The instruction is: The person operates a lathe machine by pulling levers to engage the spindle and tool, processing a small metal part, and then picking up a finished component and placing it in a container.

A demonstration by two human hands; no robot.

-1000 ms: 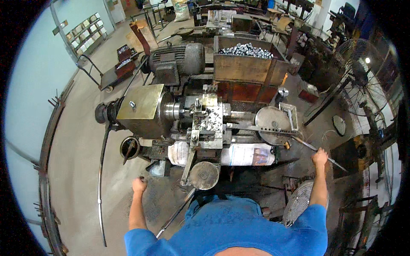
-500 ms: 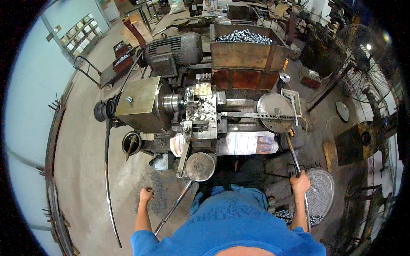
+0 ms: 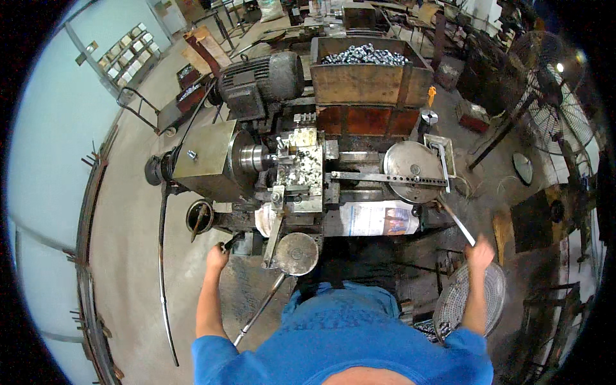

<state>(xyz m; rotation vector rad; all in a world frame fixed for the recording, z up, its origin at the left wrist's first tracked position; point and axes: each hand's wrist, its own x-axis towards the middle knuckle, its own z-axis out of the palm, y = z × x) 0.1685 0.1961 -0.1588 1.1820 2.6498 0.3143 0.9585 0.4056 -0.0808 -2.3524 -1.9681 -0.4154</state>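
Note:
My right hand (image 3: 480,254), a little blurred, is closed round the end of a long metal lever (image 3: 457,221). The lever runs from beside the large round disc (image 3: 410,168) at the lathe's right end. Lower left, my left hand (image 3: 217,258) has its fingers curled by a small dark handle or tab (image 3: 233,241) at the machine's front. What it holds, if anything, is too small to make out. Chips cover the tool slide (image 3: 300,170), right of the shiny spindle nose (image 3: 251,158). A second lever (image 3: 262,309) slopes down from the smaller disc (image 3: 297,254), untouched.
Behind the slide stands a rusty bin (image 3: 359,83) heaped with small metal parts. An electric motor (image 3: 260,83) sits behind the headstock (image 3: 208,151). A dark pot (image 3: 199,217) with a brush is at the left. A perforated round tray (image 3: 491,301) lies below my right arm; a fan (image 3: 552,96) stands beyond.
My right hand has moved up and to the right, swinging the lever outward. My left hand has risen toward the machine's front edge. The view has shifted slightly.

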